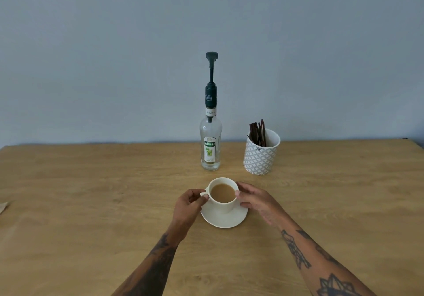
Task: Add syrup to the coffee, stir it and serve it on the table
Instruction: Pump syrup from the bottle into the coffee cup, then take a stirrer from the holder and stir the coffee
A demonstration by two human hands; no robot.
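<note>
A white cup [222, 203] full of milky coffee stands on a white saucer [223, 218] in the middle of the wooden table [91, 203]. My left hand [189, 203] pinches the cup's handle on its left side. My right hand [254, 200] rests against the cup's right wall with thumb and fingers curved around it. Behind the cup stands a clear syrup bottle [210, 145] with a tall dark pump top, its pump raised. To the right of the bottle, a patterned white holder [261, 155] contains several dark stirrer sticks [258, 132].
A blue-grey wall runs right behind the table's far edge. A scrap of brown paper [3, 207] lies at the table's left edge. Bare wood stretches to both sides of the cup and towards me.
</note>
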